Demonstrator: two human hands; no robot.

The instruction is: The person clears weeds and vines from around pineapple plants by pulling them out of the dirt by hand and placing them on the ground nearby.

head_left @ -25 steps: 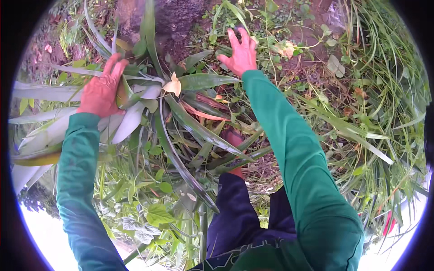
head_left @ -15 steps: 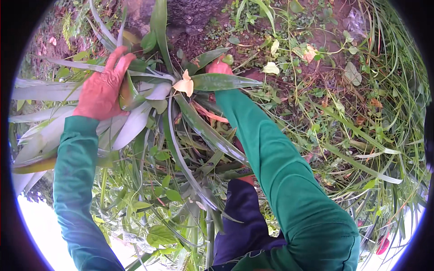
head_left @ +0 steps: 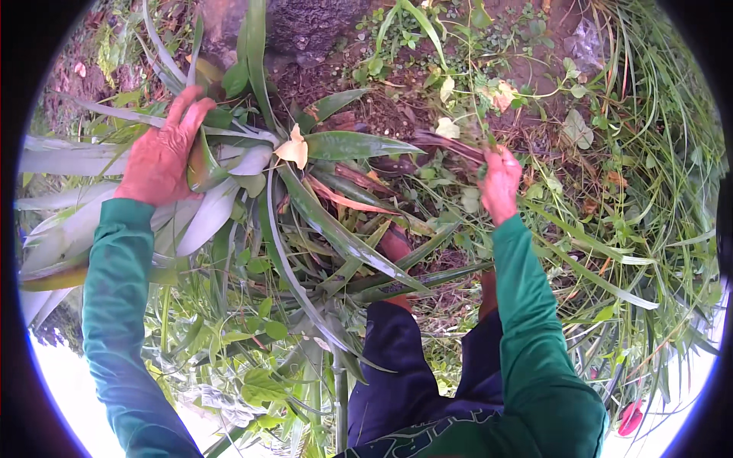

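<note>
A large spiky plant [head_left: 336,143] with long, stiff, grey-green leaves spreads across the left and middle. My left hand [head_left: 160,156] is closed around a bunch of its leaves on the left side. Over the ground to the right, my right hand [head_left: 500,183] pinches a dry brown leaf strip [head_left: 454,145], which points left toward the plant. Some green stems close to those fingers are blurred, so I cannot tell whether they are held too. A pale dried leaf [head_left: 294,148] rests at the plant's centre, with a reddish dry leaf [head_left: 351,198] just below it.
Dark rock [head_left: 313,30] sits beyond the plant. Low weeds and soil [head_left: 534,69] lie at the far right, near a scrap of clear plastic [head_left: 584,46]. Long grass [head_left: 672,153] lines the right edge. My legs [head_left: 393,374] are at the bottom, beside more leaves.
My right hand has come out from among the plant's leaves and moved right, now with a dry brown leaf strip in it. The left hand stays on the leaves.
</note>
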